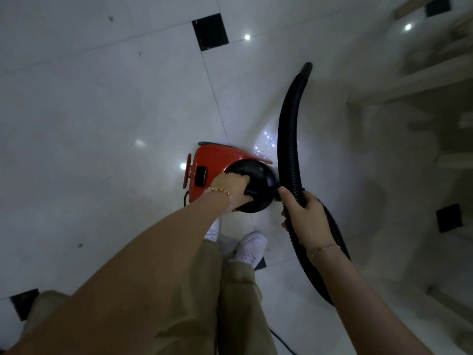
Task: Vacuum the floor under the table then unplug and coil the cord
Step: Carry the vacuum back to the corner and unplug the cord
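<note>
A small red vacuum cleaner (pixel 215 160) with a black round front hangs above the white tiled floor, just ahead of my feet. My left hand (pixel 234 189) grips the black handle part on top of it. A black ribbed hose (pixel 288 139) curves up from the vacuum's front, its open end (pixel 305 67) pointing away over the floor. My right hand (pixel 304 219) is closed around the hose close to the vacuum; the hose loops on behind my right wrist. A thin black cord (pixel 280 340) shows on the floor near my legs; its far end is out of view.
The floor (pixel 102 124) is glossy white tile with small black square insets (pixel 210 32). Pale wooden furniture legs and rails (pixel 419 80) stand at the right. My white shoes (pixel 249 248) are directly below the vacuum.
</note>
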`<state>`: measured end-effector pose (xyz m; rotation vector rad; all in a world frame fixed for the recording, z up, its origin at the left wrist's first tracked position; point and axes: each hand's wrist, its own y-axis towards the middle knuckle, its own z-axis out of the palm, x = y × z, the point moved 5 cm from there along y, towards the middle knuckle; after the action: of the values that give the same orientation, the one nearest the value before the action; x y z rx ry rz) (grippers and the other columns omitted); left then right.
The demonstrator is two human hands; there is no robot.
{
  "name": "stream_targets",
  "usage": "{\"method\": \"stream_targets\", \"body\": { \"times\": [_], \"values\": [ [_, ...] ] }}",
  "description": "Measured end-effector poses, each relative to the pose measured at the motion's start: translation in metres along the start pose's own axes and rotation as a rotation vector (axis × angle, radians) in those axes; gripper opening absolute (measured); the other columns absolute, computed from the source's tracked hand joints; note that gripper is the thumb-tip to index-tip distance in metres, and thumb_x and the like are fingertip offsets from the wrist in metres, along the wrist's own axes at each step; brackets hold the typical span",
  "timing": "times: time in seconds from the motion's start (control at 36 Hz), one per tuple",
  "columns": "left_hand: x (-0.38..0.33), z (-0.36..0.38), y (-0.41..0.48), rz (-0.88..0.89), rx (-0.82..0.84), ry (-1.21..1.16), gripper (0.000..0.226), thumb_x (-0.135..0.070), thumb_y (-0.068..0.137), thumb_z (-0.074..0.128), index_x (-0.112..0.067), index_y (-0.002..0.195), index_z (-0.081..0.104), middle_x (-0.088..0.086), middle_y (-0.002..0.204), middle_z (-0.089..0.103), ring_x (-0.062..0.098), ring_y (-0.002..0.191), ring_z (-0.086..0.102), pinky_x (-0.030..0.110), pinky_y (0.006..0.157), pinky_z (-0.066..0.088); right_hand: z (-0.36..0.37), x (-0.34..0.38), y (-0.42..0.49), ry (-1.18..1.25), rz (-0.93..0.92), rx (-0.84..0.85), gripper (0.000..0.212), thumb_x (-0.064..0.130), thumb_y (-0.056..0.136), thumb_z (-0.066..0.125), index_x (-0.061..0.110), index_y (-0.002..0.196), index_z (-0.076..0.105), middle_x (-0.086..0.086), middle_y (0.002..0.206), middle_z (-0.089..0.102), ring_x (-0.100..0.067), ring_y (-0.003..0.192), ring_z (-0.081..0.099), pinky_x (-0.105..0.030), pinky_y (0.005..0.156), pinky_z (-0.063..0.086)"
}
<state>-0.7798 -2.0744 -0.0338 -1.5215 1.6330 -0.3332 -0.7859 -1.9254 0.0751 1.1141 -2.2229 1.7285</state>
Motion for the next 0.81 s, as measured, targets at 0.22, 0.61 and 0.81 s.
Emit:
{"method": "stream_targets", "body": {
  "times": [0.22,0.61,0.81],
  "values": [
    [0.013,-0.038,-0.077,-0.274,0.115,-0.403,0.048,-0.043,0.083,0.062,-0.012,0.118,0.055,0.008,0.117,0.063,0.028,0.103,0.061,0.034,0.087,0.049,-0.034,0.068,-0.056,-0.036,-0.072,0.093,0.025,0.039,0.091,0.057,0.014,0.092,0.060,-0.005,0.067,0.058,-0.017,0.053,0.053,-0.028,0.052,0.048],
    [0.032,-0.174,-0.408,-0.709,-0.443,-1.260,0.045,-0.038,0.085,0.065,-0.011,0.121,0.056,-0.002,0.112,0.056,0.021,0.106,0.053,0.027,0.087,0.040,-0.012,0.278,-0.253,-0.463,-0.514,0.326,0.025,0.040,0.080,0.070,0.026,0.099,0.061,0.002,0.066,0.064,-0.010,0.054,0.059,-0.033,0.058,0.055],
    [0.059,-0.167,-0.551,-0.893,-0.757,-1.393,0.019,-0.037,0.079,0.072,-0.019,0.078,0.067,0.005,0.085,0.071,0.028,0.093,0.066,0.035,0.084,0.049,0.082,0.352,-0.364,-0.550,-0.702,0.518,0.022,0.043,0.083,0.066,0.028,0.097,0.061,0.002,0.065,0.063,-0.012,0.052,0.059,-0.028,0.057,0.047]
  ]
}}
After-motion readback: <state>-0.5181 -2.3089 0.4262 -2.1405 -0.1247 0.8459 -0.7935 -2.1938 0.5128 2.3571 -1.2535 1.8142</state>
